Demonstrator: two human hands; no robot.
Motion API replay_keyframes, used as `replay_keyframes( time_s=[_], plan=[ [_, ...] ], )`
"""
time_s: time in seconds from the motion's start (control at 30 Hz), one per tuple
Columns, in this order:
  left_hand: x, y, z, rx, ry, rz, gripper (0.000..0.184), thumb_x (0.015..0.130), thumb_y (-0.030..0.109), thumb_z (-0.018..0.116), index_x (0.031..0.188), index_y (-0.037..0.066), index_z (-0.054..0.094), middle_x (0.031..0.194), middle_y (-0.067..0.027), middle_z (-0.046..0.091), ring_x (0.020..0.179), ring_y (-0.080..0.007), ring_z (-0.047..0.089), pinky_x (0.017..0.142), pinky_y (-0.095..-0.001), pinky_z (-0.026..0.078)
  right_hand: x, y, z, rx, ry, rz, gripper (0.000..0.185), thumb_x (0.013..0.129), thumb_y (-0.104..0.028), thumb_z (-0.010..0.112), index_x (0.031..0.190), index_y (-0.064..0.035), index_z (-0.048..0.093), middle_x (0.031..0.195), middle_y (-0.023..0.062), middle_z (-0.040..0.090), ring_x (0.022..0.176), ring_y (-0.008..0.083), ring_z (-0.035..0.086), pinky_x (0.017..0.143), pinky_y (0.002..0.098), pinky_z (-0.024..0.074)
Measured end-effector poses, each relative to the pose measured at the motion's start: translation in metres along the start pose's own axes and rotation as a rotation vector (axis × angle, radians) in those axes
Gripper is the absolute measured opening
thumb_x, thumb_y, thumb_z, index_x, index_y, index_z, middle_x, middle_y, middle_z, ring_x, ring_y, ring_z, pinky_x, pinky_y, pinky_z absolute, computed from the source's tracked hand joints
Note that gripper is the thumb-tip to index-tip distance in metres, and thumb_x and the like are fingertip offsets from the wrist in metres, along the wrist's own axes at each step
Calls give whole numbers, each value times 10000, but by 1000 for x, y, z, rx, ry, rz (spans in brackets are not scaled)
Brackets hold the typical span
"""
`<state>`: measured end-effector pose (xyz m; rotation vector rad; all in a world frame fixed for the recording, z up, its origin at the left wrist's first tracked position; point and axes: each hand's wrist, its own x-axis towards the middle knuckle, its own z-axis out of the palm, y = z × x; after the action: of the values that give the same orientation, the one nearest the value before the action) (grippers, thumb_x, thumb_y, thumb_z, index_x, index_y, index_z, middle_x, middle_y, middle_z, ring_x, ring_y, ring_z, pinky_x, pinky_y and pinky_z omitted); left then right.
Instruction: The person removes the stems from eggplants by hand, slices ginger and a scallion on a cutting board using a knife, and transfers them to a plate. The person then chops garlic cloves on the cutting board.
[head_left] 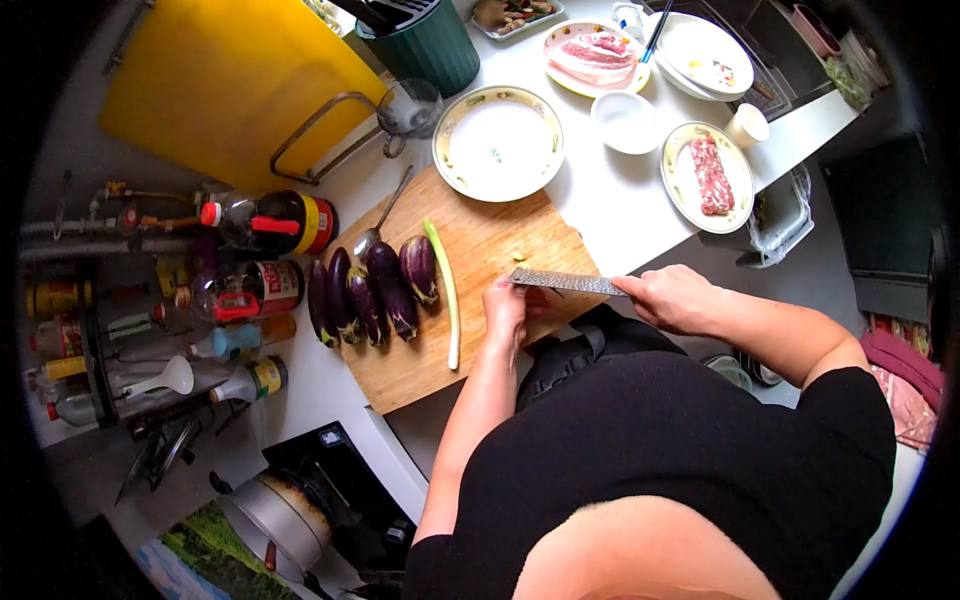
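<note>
So, knife (568,282) sits over the board's (500,232) near edge: long, straight grey blade, dimpled, speckled silvery surface, bright along its length. Right hand (672,298) has its fingers wrapped around the handle; left hand (507,303) is at the blade's far end, fingers partly hidden, cannot tell if they grip anything. Small green bit (519,257) just beside the blade. Further left, pale-ended green stalk (446,300) and five glossy purple eggplants (390,290), rightmost one streakier. Labels: big dark bottle (272,223) red and yellow, lower bottle (255,290) mostly red, small bottle (262,378) yellow; print too small to read.
</note>
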<state>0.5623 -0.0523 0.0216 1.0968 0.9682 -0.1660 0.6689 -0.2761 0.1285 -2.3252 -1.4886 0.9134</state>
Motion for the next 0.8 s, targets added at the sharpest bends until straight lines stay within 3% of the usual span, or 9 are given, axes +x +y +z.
replay_keyframes(
  time_s=[0.1, 0.2, 0.3, 0.43, 0.53, 0.6, 0.8],
  plan=[
    [-6, 5, 3, -44, 9, 2, 152, 919, 56, 446, 896, -10, 582, 723, -123, 633, 552, -216, 625, 454, -327, 532, 10, 0, 10, 100, -67, 69, 379, 820, -136, 538, 1169, -6, 471, 697, 164, 593, 681, 349, 603, 611, 437, 478],
    [-4, 1, 4, -76, 36, 8, 132, 913, 61, 472, 955, -16, 571, 748, -134, 645, 565, -219, 635, 443, -310, 525, 22, 4, 31, 16, 86, -8, 358, 821, -140, 543, 1148, -8, 483, 680, 181, 600, 639, 351, 611, 573, 441, 478],
    [-1, 2, 4, -60, 48, -29, 133, 907, 67, 498, 989, -17, 559, 756, -137, 648, 566, -217, 637, 434, -299, 520, 37, 6, 40, 29, 68, 8, 354, 815, -143, 545, 1138, -11, 487, 658, 177, 597, 632, 355, 610, 569, 444, 477],
    [0, 0, 2, -84, 34, -52, 130, 907, 83, 512, 983, -11, 560, 765, -136, 651, 569, -209, 638, 435, -300, 520, 45, 5, 39, 80, 25, 58, 383, 813, -145, 550, 1176, -35, 496, 705, 204, 597, 656, 377, 600, 594, 460, 477],
    [-2, 0, 2, -72, 60, -32, 121, 903, 80, 523, 971, -12, 562, 767, -135, 650, 572, -206, 636, 436, -305, 523, 31, 1, 22, 51, 71, -6, 360, 801, -137, 537, 1142, -32, 490, 640, 180, 589, 627, 363, 604, 574, 457, 472],
    [-2, -3, 2, -84, 41, 11, 112, 902, 77, 528, 961, -10, 567, 771, -129, 650, 574, -201, 633, 431, -304, 517, 18, -3, 8, 57, -21, 40, 367, 802, -137, 536, 1153, -43, 488, 658, 186, 592, 633, 364, 605, 585, 462, 469],
    [-3, 2, 4, -73, 68, -18, 122, 903, 92, 539, 975, -2, 568, 781, -120, 649, 573, -193, 632, 422, -278, 499, 40, 5, 30, 38, 6, 32, 370, 811, -146, 526, 1165, -43, 496, 678, 200, 595, 650, 360, 609, 600, 457, 470]
  ],
)
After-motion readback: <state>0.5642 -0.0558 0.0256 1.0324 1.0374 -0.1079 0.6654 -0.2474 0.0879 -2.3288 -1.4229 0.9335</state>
